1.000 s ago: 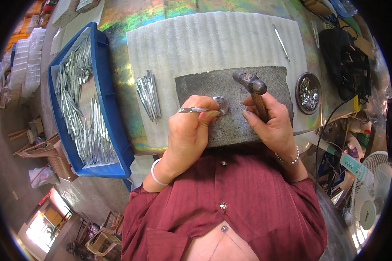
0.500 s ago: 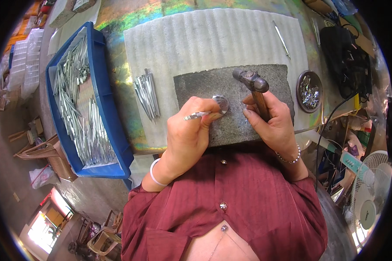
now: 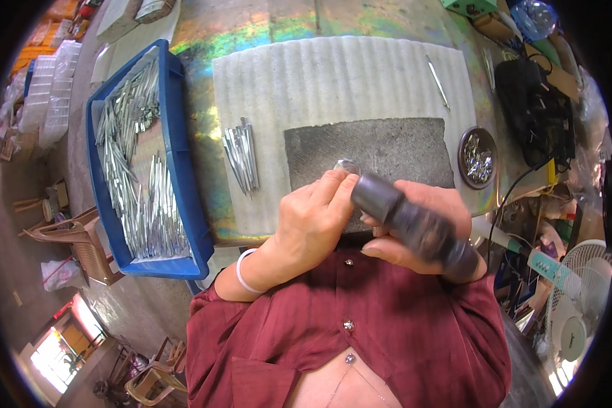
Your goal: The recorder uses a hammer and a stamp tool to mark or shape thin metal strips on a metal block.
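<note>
My left hand (image 3: pixel 314 212) is closed over the near edge of a dark grey stone slab (image 3: pixel 394 143), its fingertips against a shiny round metal piece (image 3: pixel 347 165). The slender silver metal strip seen earlier in this hand is now covered by the fingers. My right hand (image 3: pixel 436 204) grips a hammer (image 3: pixel 404 221), lifted close to the camera and blurred, its dark head hiding part of the hand. Left of the slab lies a small bunch of silver metal strips (image 3: pixel 241 160).
White foam sheeting (image 3: pixel 340 75) lies under the slab. To the left is a blue tray (image 3: pixel 177 146) full of similar strips. A round dish (image 3: pixel 462 163) of small shiny bits and a thin rod (image 3: pixel 438 83) lie to the right. A fan (image 3: pixel 578 299) stands beyond.
The hammer has risen from over the slab toward me and the camera. My left hand has turned knuckles-up, covering the strip. The whole view has shifted slightly.
</note>
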The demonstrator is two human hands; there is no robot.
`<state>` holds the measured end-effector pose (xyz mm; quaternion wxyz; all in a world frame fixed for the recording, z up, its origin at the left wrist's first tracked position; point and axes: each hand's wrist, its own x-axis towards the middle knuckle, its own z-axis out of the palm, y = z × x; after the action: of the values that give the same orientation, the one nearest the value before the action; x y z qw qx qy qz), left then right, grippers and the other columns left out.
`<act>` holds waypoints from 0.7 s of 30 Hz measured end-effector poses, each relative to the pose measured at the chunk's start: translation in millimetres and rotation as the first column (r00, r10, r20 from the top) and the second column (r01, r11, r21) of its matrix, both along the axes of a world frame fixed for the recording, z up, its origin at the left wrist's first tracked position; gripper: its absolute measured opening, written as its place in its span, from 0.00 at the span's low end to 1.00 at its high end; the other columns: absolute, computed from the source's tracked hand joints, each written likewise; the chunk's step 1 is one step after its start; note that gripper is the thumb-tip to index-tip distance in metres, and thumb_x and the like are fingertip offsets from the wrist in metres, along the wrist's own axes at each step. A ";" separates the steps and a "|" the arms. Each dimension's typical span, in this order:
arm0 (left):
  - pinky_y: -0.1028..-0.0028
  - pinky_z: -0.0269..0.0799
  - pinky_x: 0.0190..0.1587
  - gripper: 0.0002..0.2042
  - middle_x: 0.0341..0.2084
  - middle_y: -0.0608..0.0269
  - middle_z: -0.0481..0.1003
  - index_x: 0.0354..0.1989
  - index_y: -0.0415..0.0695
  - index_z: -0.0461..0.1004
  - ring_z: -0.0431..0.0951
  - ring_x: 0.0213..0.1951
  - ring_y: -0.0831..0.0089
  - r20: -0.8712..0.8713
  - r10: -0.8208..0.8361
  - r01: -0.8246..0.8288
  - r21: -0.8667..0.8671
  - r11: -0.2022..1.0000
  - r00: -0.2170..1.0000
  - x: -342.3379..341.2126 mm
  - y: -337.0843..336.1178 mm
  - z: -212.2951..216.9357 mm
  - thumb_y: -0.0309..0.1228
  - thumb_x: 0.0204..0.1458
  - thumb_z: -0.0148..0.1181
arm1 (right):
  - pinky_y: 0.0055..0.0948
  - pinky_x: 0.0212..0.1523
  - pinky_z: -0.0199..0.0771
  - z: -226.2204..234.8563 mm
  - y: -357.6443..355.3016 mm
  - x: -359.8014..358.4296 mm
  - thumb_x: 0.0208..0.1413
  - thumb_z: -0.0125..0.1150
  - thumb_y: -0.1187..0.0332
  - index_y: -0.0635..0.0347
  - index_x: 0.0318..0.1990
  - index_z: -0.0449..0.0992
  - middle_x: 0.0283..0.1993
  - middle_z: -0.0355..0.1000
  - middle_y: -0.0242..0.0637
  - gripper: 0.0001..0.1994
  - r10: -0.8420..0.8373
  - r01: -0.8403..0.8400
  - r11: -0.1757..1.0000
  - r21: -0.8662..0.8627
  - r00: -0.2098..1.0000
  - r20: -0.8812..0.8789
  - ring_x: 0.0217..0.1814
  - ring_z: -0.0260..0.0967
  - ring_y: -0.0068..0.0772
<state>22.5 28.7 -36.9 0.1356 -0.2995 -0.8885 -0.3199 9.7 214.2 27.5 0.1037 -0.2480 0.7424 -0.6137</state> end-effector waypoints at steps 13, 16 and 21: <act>0.69 0.73 0.24 0.14 0.30 0.59 0.71 0.35 0.42 0.68 0.77 0.27 0.63 0.203 -0.091 0.063 0.144 0.988 0.975 -6.2 -6.8 -8.8 0.29 0.38 0.60 | 0.26 0.20 0.68 12.0 -20.3 -12.3 0.39 0.67 0.77 0.62 0.33 0.71 0.26 0.67 0.38 0.12 0.151 -0.073 0.975 0.211 0.911 -0.383 0.24 0.70 0.32; 0.70 0.72 0.23 0.11 0.29 0.60 0.70 0.33 0.43 0.68 0.77 0.25 0.65 0.041 -0.129 0.119 0.196 0.973 0.991 -7.6 -6.3 -23.2 0.27 0.39 0.58 | 0.22 0.23 0.67 18.2 -18.7 -9.9 0.42 0.65 0.79 0.62 0.37 0.69 0.30 0.67 0.38 0.14 0.115 -0.074 0.982 0.175 0.965 -0.236 0.26 0.69 0.25; 0.70 0.70 0.21 0.07 0.25 0.63 0.68 0.30 0.44 0.67 0.76 0.23 0.66 0.104 -0.050 0.035 0.137 0.990 0.993 -8.2 -9.8 -3.8 0.24 0.40 0.54 | 0.23 0.28 0.68 32.4 10.0 12.6 0.51 0.56 0.80 0.63 0.48 0.63 0.34 0.68 0.37 0.17 -0.087 0.082 0.981 0.173 0.996 0.023 0.29 0.68 0.25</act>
<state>14.3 18.8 -40.7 0.1007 -0.2908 -0.8644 -0.3976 22.3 224.2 59.9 0.1099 -0.1968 0.8007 -0.5550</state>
